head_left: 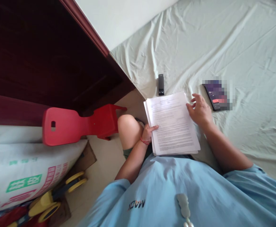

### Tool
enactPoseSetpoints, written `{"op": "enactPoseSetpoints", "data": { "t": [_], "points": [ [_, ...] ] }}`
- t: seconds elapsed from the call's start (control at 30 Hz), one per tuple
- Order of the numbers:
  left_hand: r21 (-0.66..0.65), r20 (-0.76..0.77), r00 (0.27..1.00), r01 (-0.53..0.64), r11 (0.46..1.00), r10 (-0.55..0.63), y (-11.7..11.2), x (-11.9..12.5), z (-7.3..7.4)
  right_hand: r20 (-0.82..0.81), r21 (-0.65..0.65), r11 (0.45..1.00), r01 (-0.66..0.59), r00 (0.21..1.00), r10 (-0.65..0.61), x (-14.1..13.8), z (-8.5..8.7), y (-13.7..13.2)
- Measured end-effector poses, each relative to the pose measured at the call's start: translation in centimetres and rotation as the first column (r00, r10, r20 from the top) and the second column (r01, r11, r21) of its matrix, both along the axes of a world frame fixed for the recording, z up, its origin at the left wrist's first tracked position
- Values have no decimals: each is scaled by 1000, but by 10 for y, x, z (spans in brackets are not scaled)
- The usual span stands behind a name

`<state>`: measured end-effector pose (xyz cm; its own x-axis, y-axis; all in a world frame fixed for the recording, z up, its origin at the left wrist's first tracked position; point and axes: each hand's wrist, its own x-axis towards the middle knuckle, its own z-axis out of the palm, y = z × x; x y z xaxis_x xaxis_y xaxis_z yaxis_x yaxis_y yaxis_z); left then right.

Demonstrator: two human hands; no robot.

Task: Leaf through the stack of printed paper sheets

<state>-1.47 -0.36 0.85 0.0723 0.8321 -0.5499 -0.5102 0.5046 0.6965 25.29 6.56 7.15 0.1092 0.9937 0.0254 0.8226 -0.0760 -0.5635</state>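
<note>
A stack of papers point(173, 126) lies slightly tilted at the centre of the frame, over the person's lap: thin white rectangular sheets, smooth and flat, with fine lines of print and edges fanned unevenly at the left and lower right. The left hand point(149, 131) has a firm grip on its left edge, thumb pressed flat on the top page and fingers beneath; a thin red cord point(145, 141) circles that wrist. The right hand point(199, 108) is at the upper right corner of the stack, its grip loosely curled with a gap between thumb and forefinger; whether it touches the paper I cannot tell.

Just above the stack is a narrow black block point(161, 84) with a glossy lower end. Right of the right hand lies a dark, flat phone point(215, 96), partly pixelated. Both rest on a pale, softly rumpled sheet point(254, 69) filling the upper right.

Soft blue shirt fabric point(166, 183) spans the bottom, with a smooth, wavy-edged pendant point(183, 205) on it. Left of centre stands a moulded red plastic chair point(64, 126); at lower left, a bulging printed sack point(17, 170) and a yellow-wheeled toy point(43, 201). Dark reddish-brown panelling point(33, 53) covers the upper left.
</note>
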Motion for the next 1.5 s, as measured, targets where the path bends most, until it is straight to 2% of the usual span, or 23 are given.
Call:
{"op": "enactPoseSetpoints", "data": {
  "t": [0.13,0.2,0.33,0.5,0.57,0.63,0.7,0.77,0.87,0.93,0.97,1.0,1.07,1.13,1.23,1.3,1.33,1.4,1.5],
  "points": [
    [0,-43,996,-77,997,77,3,-2,-3,173,-170,985,26,985,3,2,4,1],
    [-4,-62,992,-106,994,106,5,-3,-2,190,-199,980,-8,981,47,-1,5,1],
    [-31,-45,997,-71,997,70,7,-3,5,91,-215,969,-122,985,144,-5,4,2],
    [-56,34,996,-78,995,80,12,0,11,95,-173,983,-66,992,83,-2,1,3],
    [-110,40,997,-61,992,66,12,2,11,64,-195,974,-120,989,135,-3,1,2],
    [-129,55,998,-12,992,19,10,5,12,-23,-212,958,-195,981,194,-5,2,0],
    [-80,70,997,30,996,-24,7,8,15,-197,-186,954,-235,960,198,-6,6,-2],
    [-13,72,997,34,999,-33,4,8,19,-446,-148,951,-271,877,180,-3,10,-4],
    [50,55,998,6,999,-8,6,6,27,-783,-99,910,-401,596,178,7,13,-10],
    [99,25,1000,-12,995,10,13,4,34,-900,-75,877,-474,411,145,14,13,-13],
    [135,4,1000,-15,991,15,17,3,39,-927,-74,869,-489,356,121,17,13,-14],
    [185,-23,1000,-14,983,19,23,4,44,-938,-88,865,-494,333,94,19,14,-14],
    [313,-79,997,28,949,-3,36,5,58,-928,-135,875,-466,368,53,21,18,-12],
    [445,-163,983,150,883,-85,50,7,76,-901,-134,917,-375,431,45,22,29,-8],
    [647,-316,940,313,695,-129,74,6,104,-860,49,979,-200,490,143,26,56,3],
    [716,-386,918,359,599,-89,88,1,114,-815,179,972,-150,531,232,31,73,10],
    [728,-418,906,377,573,-65,94,-2,115,-791,214,965,-152,553,262,33,80,14],
    [717,-484,874,420,556,-36,103,-6,108,-742,230,953,-198,598,303,37,86,19],
    [662,-570,821,475,580,-22,106,-7,85,-681,213,930,-300,637,361,38,81,23]
  ]
}}
